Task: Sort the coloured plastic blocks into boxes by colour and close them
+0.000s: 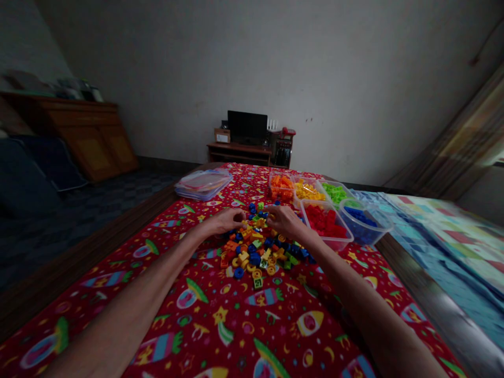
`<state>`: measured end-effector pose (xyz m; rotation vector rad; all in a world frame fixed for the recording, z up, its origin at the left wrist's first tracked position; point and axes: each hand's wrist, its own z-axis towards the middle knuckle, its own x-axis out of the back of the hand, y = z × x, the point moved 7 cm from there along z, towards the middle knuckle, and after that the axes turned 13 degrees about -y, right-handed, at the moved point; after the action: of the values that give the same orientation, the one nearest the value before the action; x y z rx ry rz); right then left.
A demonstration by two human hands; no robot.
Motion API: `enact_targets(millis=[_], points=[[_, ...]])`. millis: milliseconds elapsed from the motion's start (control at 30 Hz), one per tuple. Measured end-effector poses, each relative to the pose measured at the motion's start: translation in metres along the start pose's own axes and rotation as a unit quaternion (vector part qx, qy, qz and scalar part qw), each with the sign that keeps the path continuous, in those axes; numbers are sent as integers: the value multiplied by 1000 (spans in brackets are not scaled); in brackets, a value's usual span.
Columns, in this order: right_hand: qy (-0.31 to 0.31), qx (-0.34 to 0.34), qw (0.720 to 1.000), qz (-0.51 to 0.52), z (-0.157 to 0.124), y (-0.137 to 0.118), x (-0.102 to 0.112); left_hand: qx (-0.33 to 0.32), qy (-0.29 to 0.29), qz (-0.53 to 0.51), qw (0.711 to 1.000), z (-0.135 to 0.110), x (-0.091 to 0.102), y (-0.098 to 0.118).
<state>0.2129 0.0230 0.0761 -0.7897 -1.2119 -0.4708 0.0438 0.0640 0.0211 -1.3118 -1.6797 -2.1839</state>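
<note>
A loose pile of mixed toy building bricks in yellow, orange, blue and green lies on the red patterned tablecloth. At the pile's far left side is my left hand, its fingers curled with the tips against the bricks. My right hand reaches over the far right side, fingers bent down among yellow pieces. What either hand pinches is too small and dark to make out. Right of my right hand stands a clear tub of red bricks.
Behind the red tub are tubs of orange bricks, yellow bricks and green bricks. A round tub of blue bricks stands at the right table edge. Stacked plastic lids lie at the back left. A bed adjoins on the right.
</note>
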Motion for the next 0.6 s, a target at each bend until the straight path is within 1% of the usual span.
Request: enact_targets(millis=[133, 267, 367, 467, 533, 600], points=[[3, 8, 1000, -9, 1, 0, -2, 13, 10, -57, 998, -1, 1, 1], [2, 41, 999, 20, 0, -10, -2, 51, 31, -128, 990, -2, -3, 11], [-5, 74, 997, 37, 0, -21, -6, 69, 42, -169, 982, -3, -10, 22], [13, 103, 994, 30, 1, -26, -10, 69, 43, -191, 978, -1, -17, 28], [30, 103, 994, 20, 2, -23, -11, 64, 38, -188, 979, 1, -20, 30], [35, 90, 995, 22, 3, -19, -11, 53, 29, -185, 981, 2, -22, 31]])
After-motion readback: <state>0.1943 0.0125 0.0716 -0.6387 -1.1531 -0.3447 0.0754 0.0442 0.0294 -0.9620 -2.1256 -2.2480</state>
